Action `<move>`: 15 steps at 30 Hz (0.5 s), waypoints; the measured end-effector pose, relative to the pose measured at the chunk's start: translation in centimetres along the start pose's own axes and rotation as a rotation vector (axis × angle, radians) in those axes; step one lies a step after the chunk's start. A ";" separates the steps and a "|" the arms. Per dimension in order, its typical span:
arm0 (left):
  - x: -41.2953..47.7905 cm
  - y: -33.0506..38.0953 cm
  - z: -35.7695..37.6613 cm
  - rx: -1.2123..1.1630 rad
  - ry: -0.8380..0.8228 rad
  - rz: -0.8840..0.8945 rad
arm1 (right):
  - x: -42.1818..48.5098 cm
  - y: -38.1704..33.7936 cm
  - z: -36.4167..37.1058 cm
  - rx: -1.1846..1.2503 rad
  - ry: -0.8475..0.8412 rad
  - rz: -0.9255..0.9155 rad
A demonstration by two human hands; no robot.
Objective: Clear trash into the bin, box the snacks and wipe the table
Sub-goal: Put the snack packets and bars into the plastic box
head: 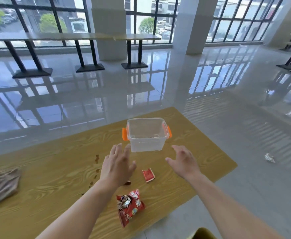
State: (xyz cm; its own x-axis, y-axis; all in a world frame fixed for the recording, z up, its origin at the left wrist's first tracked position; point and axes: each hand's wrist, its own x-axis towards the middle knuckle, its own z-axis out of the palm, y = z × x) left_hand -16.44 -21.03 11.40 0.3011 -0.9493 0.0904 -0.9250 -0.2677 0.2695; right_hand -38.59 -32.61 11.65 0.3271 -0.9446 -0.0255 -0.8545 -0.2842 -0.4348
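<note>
Both hands are raised above the table (43,171), empty, with fingers spread wide. The left hand (118,165) hangs palm down near the lower left corner of the clear plastic box (147,134); the right hand (184,161) is angled inward, near the box's lower right side. Neither hand touches the box or anything else.

Items observed, largest first:

Table: wood-grain top, yellow-brown, running from the lower left toward the far right corner.

Clear plastic box: upright at the far end of the table, lid off, with an orange latch on each short side. Nothing can be made out inside it (the walls are see-through and show only the table grain).

Brown cloth (2,186): crumpled at the left edge of the table, well apart from the hands.

Red snack bag (129,207): lying flat near the table's near edge, between the two forearms, top end crumpled.

Small red packet (148,174): lying flat between the hands and the snack bag, apart from both.

Brown spill stains (96,167): a trail of drops on the table surface beside the left wrist, running toward the near edge.

Crumpled wrapper (269,158): on the grey floor off the right of the table.
</note>
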 end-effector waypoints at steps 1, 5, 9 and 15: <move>0.8 -0.2 0.2 0.001 -0.001 -0.016 | 1.1 -0.1 0.2 0.002 -0.011 -0.003; 4.8 -0.5 1.3 0.003 0.009 -0.067 | 6.1 0.0 0.8 0.026 -0.040 -0.024; 9.5 -0.4 2.5 -0.095 -0.023 -0.192 | 11.5 0.4 1.3 0.072 -0.079 -0.054; 15.7 -0.6 4.7 -0.277 -0.088 -0.435 | 18.7 1.7 2.0 0.045 -0.102 -0.043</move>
State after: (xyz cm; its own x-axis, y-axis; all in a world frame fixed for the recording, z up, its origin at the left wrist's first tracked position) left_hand -12.27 -36.53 8.11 0.6124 -0.7734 -0.1642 -0.6192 -0.5983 0.5086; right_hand -33.16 -50.41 8.60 0.4044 -0.9094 -0.0968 -0.8206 -0.3141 -0.4775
